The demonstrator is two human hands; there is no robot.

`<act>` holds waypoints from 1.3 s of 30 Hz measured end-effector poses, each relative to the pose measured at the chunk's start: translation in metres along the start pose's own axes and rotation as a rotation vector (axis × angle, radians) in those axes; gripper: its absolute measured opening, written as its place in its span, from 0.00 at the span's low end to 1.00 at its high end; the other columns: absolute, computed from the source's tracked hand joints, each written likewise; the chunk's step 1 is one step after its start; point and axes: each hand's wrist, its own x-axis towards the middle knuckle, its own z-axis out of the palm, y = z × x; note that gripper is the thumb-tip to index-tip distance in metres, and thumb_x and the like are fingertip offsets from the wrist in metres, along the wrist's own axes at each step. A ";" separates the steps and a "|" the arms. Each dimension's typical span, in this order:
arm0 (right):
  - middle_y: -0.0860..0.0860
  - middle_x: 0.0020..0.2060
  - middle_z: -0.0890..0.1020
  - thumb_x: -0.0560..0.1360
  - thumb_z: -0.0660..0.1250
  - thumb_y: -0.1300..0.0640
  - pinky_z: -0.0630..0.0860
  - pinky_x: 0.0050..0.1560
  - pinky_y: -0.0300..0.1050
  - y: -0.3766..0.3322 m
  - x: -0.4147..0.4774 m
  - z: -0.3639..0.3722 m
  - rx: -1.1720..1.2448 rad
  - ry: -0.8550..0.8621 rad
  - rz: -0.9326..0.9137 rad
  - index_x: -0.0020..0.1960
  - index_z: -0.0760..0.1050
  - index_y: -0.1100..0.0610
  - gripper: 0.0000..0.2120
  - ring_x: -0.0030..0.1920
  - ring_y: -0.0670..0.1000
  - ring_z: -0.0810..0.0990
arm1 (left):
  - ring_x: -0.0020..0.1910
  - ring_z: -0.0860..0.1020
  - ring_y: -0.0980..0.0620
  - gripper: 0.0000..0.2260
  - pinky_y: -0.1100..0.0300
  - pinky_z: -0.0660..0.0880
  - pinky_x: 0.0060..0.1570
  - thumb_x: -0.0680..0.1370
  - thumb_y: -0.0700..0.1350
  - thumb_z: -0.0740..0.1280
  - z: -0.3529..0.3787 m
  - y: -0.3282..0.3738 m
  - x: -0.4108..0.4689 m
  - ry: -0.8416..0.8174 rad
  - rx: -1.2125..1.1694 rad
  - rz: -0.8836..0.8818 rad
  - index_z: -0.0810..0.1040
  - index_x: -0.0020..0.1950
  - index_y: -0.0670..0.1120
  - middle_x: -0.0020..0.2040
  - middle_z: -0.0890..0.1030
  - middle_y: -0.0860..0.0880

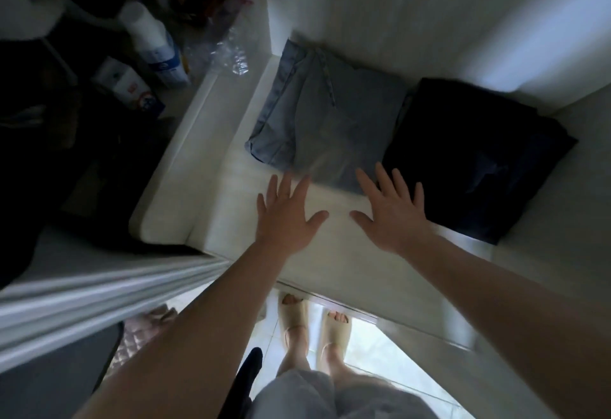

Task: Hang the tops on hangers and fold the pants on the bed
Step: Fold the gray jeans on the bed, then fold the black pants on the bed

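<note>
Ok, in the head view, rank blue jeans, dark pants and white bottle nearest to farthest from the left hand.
1. blue jeans, just ahead of the left hand.
2. dark pants, right, beyond the right hand.
3. white bottle, far upper left.

Folded light-blue jeans (317, 117) lie on the bed (205, 187), touching folded dark pants (479, 160)

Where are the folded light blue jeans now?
Head view: the light blue jeans lie mid-frame on the white bed, left of the folded black pants.

head-worn view, steeply downward, close above bed (205, 207)
</note>
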 end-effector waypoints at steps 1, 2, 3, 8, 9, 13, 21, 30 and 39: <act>0.48 0.82 0.42 0.80 0.55 0.35 0.43 0.77 0.65 -0.003 -0.014 -0.003 -0.017 0.006 -0.020 0.80 0.39 0.40 0.36 0.81 0.56 0.42 | 0.81 0.43 0.43 0.34 0.37 0.44 0.77 0.80 0.66 0.58 -0.007 0.004 -0.014 0.012 0.013 -0.002 0.48 0.82 0.59 0.83 0.44 0.49; 0.48 0.82 0.42 0.80 0.55 0.35 0.44 0.77 0.65 -0.006 -0.028 -0.007 -0.031 0.010 -0.041 0.81 0.40 0.40 0.36 0.81 0.56 0.42 | 0.81 0.41 0.44 0.34 0.37 0.42 0.76 0.80 0.66 0.58 -0.014 0.008 -0.028 0.025 0.027 -0.008 0.48 0.81 0.59 0.83 0.43 0.50; 0.48 0.82 0.42 0.80 0.55 0.35 0.44 0.77 0.65 -0.009 -0.040 -0.010 -0.037 0.017 -0.057 0.81 0.40 0.40 0.36 0.81 0.56 0.42 | 0.81 0.40 0.44 0.33 0.36 0.40 0.76 0.80 0.67 0.57 -0.023 0.012 -0.040 0.039 0.037 -0.024 0.48 0.81 0.59 0.83 0.43 0.50; 0.49 0.82 0.43 0.80 0.55 0.36 0.47 0.77 0.66 -0.026 -0.087 -0.028 0.024 0.086 -0.128 0.81 0.42 0.41 0.35 0.81 0.58 0.43 | 0.81 0.37 0.43 0.34 0.34 0.36 0.74 0.80 0.69 0.53 -0.059 0.025 -0.099 0.150 0.034 -0.138 0.48 0.82 0.59 0.83 0.42 0.49; 0.49 0.82 0.43 0.81 0.56 0.36 0.47 0.76 0.66 -0.030 -0.095 -0.032 0.038 0.097 -0.150 0.81 0.43 0.42 0.35 0.81 0.58 0.44 | 0.81 0.37 0.43 0.34 0.33 0.36 0.73 0.79 0.70 0.52 -0.064 0.026 -0.114 0.173 0.041 -0.159 0.47 0.82 0.59 0.83 0.42 0.49; 0.50 0.82 0.45 0.81 0.57 0.38 0.47 0.76 0.67 -0.046 -0.129 -0.039 0.087 0.146 -0.228 0.81 0.44 0.44 0.35 0.80 0.58 0.44 | 0.81 0.40 0.39 0.34 0.31 0.38 0.73 0.79 0.70 0.54 -0.066 0.031 -0.175 0.273 0.069 -0.242 0.47 0.81 0.61 0.83 0.44 0.48; 0.48 0.82 0.42 0.82 0.56 0.39 0.45 0.77 0.66 -0.088 -0.227 -0.017 0.234 0.061 -0.465 0.81 0.43 0.41 0.33 0.81 0.56 0.42 | 0.81 0.45 0.42 0.28 0.36 0.38 0.75 0.80 0.62 0.61 -0.040 0.047 -0.333 0.613 -0.052 -0.353 0.61 0.78 0.58 0.82 0.56 0.48; 0.50 0.81 0.56 0.81 0.61 0.43 0.53 0.77 0.62 -0.132 -0.333 -0.022 0.332 0.138 -0.842 0.79 0.55 0.45 0.30 0.80 0.55 0.52 | 0.80 0.55 0.42 0.23 0.40 0.45 0.78 0.79 0.55 0.65 0.005 0.046 -0.496 0.810 -0.034 -0.595 0.71 0.74 0.54 0.77 0.67 0.49; 0.45 0.66 0.78 0.81 0.58 0.39 0.56 0.75 0.64 -0.213 -0.410 -0.002 0.129 -0.062 -1.163 0.69 0.72 0.45 0.20 0.69 0.51 0.73 | 0.74 0.66 0.52 0.22 0.44 0.58 0.76 0.81 0.63 0.57 0.030 0.003 -0.608 0.896 -0.147 -0.904 0.69 0.72 0.57 0.71 0.73 0.56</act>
